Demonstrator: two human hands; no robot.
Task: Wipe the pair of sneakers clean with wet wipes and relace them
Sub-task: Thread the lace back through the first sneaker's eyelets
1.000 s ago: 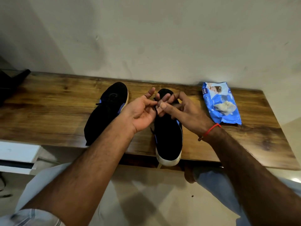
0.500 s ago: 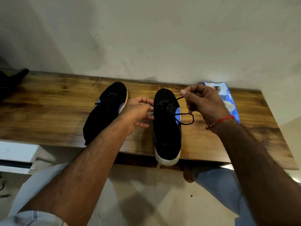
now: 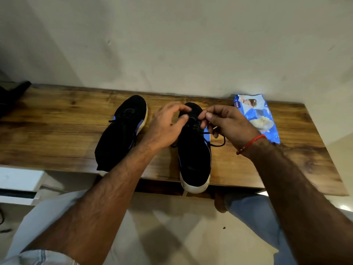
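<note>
Both hands work over the right sneaker: right hand pinches the black lace, left hand hovers with thumb and forefinger curved, whether gripping lace cannot be told. Relacing appears under way; tying likely needs both ends caught. Two sneakers, the left sneaker alongside, and one wet-wipes pack lie on the desk.

Both forearms stretched forward — left hand and right hand close together, fingers curled, thumbs pinching.
</note>
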